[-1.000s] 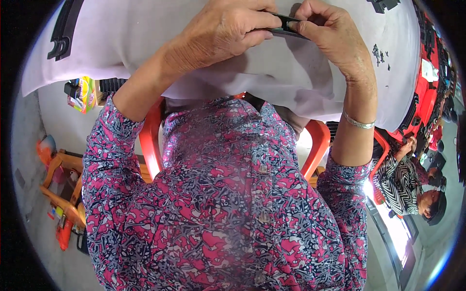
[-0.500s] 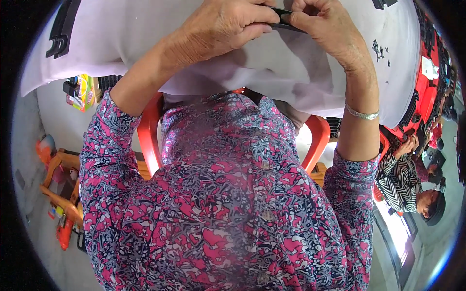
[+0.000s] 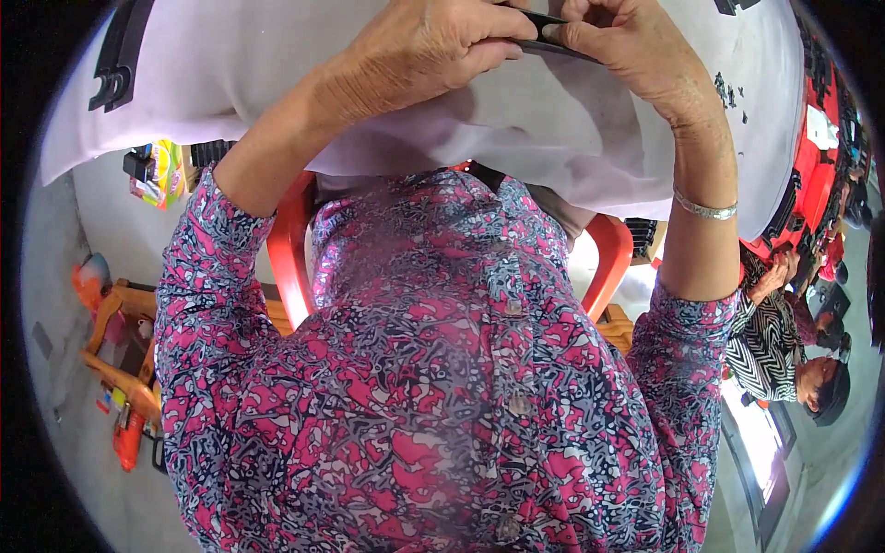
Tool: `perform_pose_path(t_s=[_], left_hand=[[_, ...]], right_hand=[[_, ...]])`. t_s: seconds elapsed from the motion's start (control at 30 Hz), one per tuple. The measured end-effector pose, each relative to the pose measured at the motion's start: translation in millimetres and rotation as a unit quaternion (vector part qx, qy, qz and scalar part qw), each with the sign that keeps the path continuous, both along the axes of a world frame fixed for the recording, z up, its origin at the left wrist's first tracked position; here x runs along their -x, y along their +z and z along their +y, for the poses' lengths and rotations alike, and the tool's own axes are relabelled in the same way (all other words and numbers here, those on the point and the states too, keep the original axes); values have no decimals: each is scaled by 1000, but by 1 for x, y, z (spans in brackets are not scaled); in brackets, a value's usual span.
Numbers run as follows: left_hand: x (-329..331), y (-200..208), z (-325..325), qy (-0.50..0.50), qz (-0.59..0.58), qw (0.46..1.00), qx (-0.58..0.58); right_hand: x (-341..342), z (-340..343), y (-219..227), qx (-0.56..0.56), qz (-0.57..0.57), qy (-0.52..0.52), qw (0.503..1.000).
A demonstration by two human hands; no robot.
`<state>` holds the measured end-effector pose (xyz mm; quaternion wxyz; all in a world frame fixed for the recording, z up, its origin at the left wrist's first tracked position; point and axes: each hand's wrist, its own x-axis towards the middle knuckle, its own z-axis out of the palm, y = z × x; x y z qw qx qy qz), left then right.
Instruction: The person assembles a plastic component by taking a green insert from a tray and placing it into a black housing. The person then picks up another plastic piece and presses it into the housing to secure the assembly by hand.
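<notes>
At the top edge, over a table with a pale lilac-white cloth (image 3: 258,46), both hands meet on a thin black strip-shaped part (image 3: 564,48). My left hand (image 3: 447,41) grips its left end between thumb and fingers. My right hand (image 3: 627,41) pinches it farther right, the thumb pressed on its upper face. Fingers and the picture edge hide much of the part, so its full shape cannot be made out. Small black bits (image 3: 728,90) lie scattered on the cloth right of my right hand. Long black moulded pieces (image 3: 120,60) lie at the far left.
A red chair (image 3: 610,263) surrounds me. Beyond the table's right edge are red surfaces (image 3: 815,189) with black pieces, and a person in a zigzag-patterned top (image 3: 763,346). Wooden furniture (image 3: 124,373) stands at lower left. A colourful packet (image 3: 166,170) sits below the cloth's left edge.
My right hand and forearm have shifted slightly right in the picture, and the black part slightly right too. Both hands keep their hold on it.
</notes>
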<state>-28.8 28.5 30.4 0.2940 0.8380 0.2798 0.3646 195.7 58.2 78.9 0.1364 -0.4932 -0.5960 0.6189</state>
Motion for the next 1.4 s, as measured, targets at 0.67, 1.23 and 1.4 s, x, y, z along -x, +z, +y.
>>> perform_pose_path(t_s=[0.67, 1.23, 1.4], left_hand=[[-6, -33, 9, 5, -159, 974, -160], [-16, -43, 10, 39, -148, 963, -223], [-14, -40, 8, 48, -112, 962, -245]], right_hand=[[-31, -49, 29, -290, -138, -186, 929], [14, -90, 5, -123, -120, -275, 946], [16, -91, 1, -177, -120, -280, 936]])
